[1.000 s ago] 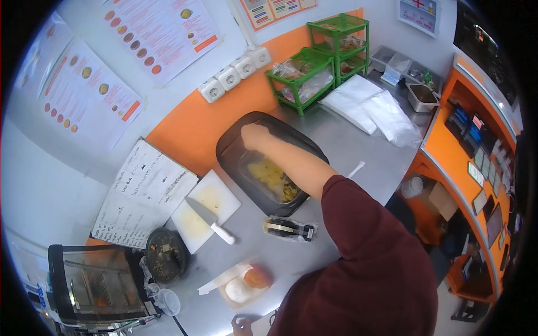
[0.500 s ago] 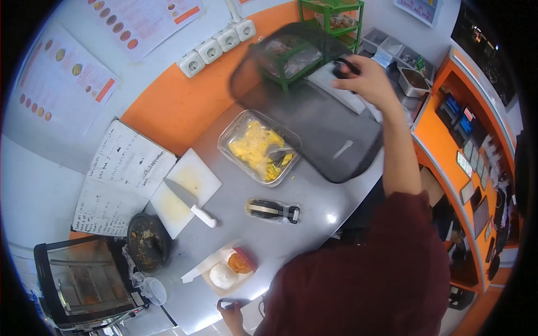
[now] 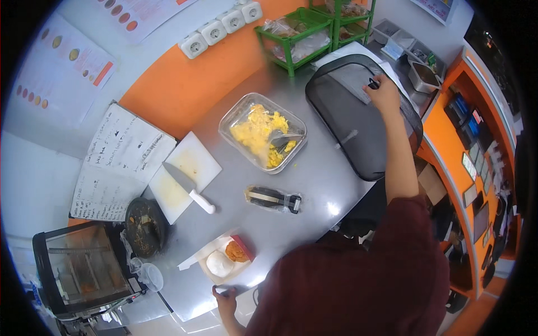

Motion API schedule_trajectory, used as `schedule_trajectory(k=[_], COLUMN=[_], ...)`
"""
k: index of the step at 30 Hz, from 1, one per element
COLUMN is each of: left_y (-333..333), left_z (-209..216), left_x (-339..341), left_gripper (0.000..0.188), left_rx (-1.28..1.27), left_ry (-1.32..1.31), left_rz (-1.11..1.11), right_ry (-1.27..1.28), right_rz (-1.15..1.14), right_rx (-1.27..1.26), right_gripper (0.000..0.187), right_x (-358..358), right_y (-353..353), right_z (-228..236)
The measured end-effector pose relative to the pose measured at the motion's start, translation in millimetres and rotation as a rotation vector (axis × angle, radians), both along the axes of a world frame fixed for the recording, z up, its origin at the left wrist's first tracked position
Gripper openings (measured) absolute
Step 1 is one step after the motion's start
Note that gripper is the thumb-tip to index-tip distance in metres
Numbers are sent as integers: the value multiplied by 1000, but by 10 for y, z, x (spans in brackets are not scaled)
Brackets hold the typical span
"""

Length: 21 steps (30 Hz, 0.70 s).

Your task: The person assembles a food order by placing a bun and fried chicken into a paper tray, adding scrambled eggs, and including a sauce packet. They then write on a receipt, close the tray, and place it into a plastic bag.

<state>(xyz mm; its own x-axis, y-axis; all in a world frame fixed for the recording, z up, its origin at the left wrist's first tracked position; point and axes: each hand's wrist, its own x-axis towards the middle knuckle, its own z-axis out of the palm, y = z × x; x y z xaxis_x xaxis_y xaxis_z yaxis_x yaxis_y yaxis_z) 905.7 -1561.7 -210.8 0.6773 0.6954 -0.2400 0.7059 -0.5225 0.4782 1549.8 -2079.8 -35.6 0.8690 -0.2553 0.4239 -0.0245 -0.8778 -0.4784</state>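
My right hand [image 3: 384, 95] is closed round the small black handle of a dark mesh food cover [image 3: 342, 112], which lies over the right part of the steel table. Left of the cover, a glass dish [image 3: 225, 130] holds yellow scrambled egg [image 3: 256, 133] with a spoon-like utensil [image 3: 284, 138] in it. At the near table edge my left hand [image 3: 226, 305] has its thumb and fingers curled about a small dark thing too unclear to name. Just beyond it, an open paper box [image 3: 210, 246] contains white rice [image 3: 219, 264] and a browned fried piece [image 3: 236, 252].
A black tape dispenser [image 3: 273, 199] lies mid-table. On a white cutting board [image 3: 203, 161] rests a white-handled knife [image 3: 190, 187]. A dark stone mortar [image 3: 144, 227] and a glass-fronted case [image 3: 84, 271] stand at left. Green racks [image 3: 291, 42] and a metal container [image 3: 424, 77] are at the back.
My right hand has moved the mesh cover rightward and down, away from the glass dish. My left hand stays near the table edge, and the view has shifted slightly.
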Motion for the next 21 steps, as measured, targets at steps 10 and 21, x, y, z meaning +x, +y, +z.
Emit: schedule_trajectory(k=[10, 21], left_y=[-820, -994], left_z=[1695, 1746], left_x=[1659, 2092], left_gripper=[62, 54], left_rx=[-671, -497], left_ry=[605, 413], left_rz=[-131, -635], right_ry=[166, 48], right_rz=[860, 869], right_rx=[-483, -630], right_gripper=[29, 16], right_x=[-472, -529], right_y=[1834, 2047], right_z=[-777, -870])
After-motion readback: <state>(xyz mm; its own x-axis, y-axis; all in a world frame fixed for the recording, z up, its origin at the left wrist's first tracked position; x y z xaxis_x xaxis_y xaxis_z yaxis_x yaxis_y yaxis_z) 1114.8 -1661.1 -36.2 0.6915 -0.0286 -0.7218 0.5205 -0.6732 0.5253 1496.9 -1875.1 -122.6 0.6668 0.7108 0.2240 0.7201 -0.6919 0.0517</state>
